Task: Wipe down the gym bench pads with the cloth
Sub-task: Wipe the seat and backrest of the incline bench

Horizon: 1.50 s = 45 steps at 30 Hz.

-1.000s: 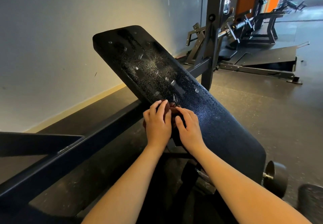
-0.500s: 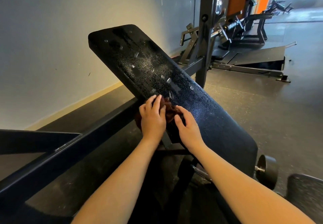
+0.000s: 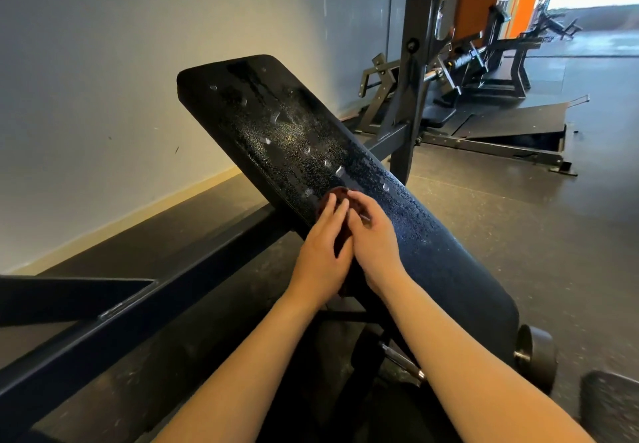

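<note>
Looking down at the inclined bench pad point(image 3: 345, 152): black, sloping up toward the wall point(image 3: 103, 97); seeing droplets and a fine wet film beading over most of its face, thickest in the upper half.

Finding the cloth point(image 3: 338, 195), dark reddish-brown, bunched at the pad's lower left edge; mostly hidden between the two hands, touching the pad, with a fold showing below the wrists.

Noting the left hand point(image 3: 320, 259) lying over the cloth with fingers nearly straight; pressing it against the pad's edge rather than curling round it.

Noting the right hand point(image 3: 375, 238) just beside the left and touching it; fingers curled, pinching the upper part of the cloth; forearms both reaching in from the bottom of the view.

Recording surroundings: dark steel frame beam point(image 3: 138, 304) running under the pad toward the lower left; upright post point(image 3: 415, 62) standing behind the pad; small black wheel point(image 3: 536, 356) at the bench's near right end; speckled rubber floor point(image 3: 518, 235); another machine point(image 3: 484, 59) standing well apart near an orange doorway.
</note>
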### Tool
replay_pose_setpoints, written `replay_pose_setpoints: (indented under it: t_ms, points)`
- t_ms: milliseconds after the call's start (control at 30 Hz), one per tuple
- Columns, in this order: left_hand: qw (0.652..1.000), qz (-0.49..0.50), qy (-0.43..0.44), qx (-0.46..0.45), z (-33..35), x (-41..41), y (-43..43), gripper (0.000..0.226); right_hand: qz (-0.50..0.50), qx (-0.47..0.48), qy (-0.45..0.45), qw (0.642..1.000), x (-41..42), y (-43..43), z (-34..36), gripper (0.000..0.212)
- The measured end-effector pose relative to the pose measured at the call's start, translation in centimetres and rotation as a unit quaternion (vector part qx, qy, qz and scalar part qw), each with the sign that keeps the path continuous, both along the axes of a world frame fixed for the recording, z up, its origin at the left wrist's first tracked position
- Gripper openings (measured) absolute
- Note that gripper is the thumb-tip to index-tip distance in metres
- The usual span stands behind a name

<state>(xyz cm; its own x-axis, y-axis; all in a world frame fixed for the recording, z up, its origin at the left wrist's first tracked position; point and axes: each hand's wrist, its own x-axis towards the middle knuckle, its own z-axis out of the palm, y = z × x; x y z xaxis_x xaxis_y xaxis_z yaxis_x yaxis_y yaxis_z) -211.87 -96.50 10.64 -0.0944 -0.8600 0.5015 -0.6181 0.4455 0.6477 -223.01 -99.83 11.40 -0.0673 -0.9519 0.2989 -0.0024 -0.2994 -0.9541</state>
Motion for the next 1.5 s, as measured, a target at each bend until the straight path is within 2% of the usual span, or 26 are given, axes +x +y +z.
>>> replay_pose_setpoints:
  t_ms: [133,167,233,300,400,467,567,633,700,800,867,933,1067,1133,1200,1267,1333,1500]
  points:
    - [0.994,0.081,-0.018,-0.068,-0.1,2.0,-1.2,0.045,-0.097,-0.03,0.122,0.987,0.5,-2.7,1.6,0.029]
    - [0.992,0.104,-0.013,-0.074,-0.4,2.4,-1.3,0.041,-0.084,-0.046,0.163,0.982,0.9,-2.8,1.4,0.028]
    - [0.99,0.124,-0.001,-0.06,-0.7,2.5,-1.4,0.039,-0.025,-0.086,0.26,0.961,1.6,-2.5,-0.1,0.042]
    - [0.988,0.134,-0.023,-0.068,-1.0,2.0,-1.7,0.039,-0.009,-0.121,0.315,0.941,1.2,-2.8,-1.9,0.05]
    - [0.976,0.122,-0.139,-0.119,-1.6,0.9,-2.6,0.041,-0.033,-0.128,0.319,0.939,-0.5,-4.5,-3.1,0.045]
    - [0.97,0.105,-0.179,-0.126,-2.4,0.3,-3.2,0.043,-0.076,-0.094,0.308,0.944,-1.9,-5.7,-3.7,0.044]
    - [0.974,0.099,-0.166,-0.117,-3.4,0.2,-3.2,0.044,-0.136,-0.005,0.274,0.952,-3.9,-6.4,-4.4,0.045]
    - [0.978,0.09,-0.145,-0.12,-3.5,0.4,-3.0,0.044,-0.148,0.006,0.283,0.948,-3.6,-6.1,-4.1,0.046]
    - [0.984,0.089,-0.105,-0.109,-3.3,0.3,-2.8,0.045,-0.121,-0.04,0.3,0.945,-2.2,-4.9,-3.6,0.047]
    - [0.989,0.105,-0.053,-0.09,-2.9,-0.4,-2.8,0.045,-0.014,-0.134,0.315,0.94,-0.8,-3.3,-3.4,0.047]
    - [0.988,0.105,-0.062,-0.092,-2.9,-0.6,-2.8,0.044,0.01,-0.144,0.312,0.939,-1.7,-3.8,-3.7,0.047]
    - [0.986,0.097,-0.09,-0.1,-3.3,-0.3,-2.7,0.043,-0.032,-0.132,0.319,0.938,-3.0,-4.8,-4.3,0.045]
    - [0.984,0.088,-0.127,-0.093,-3.9,0.5,-2.0,0.044,-0.141,0.008,0.286,0.948,-3.8,-5.6,-4.2,0.047]
    - [0.984,0.095,-0.117,-0.091,-3.7,0.3,-1.8,0.044,-0.133,-0.014,0.308,0.942,-2.7,-4.4,-3.9,0.049]
    - [0.984,0.102,-0.109,-0.093,-3.4,-0.5,-1.8,0.043,-0.076,-0.087,0.326,0.938,-1.8,-2.8,-4.0,0.05]
    - [0.983,0.098,-0.122,-0.093,-3.4,-1.7,-1.5,0.043,-0.021,-0.116,0.332,0.936,-2.5,-1.9,-4.6,0.05]
    - [0.98,0.094,-0.145,-0.1,-4.1,-2.7,-1.3,0.042,-0.026,-0.095,0.318,0.943,-4.3,-2.2,-5.5,0.048]
    - [0.976,0.087,-0.169,-0.109,-5.2,-3.2,-1.2,0.041,-0.135,0.014,0.287,0.948,-6.4,-1.1,-7.1,0.047]
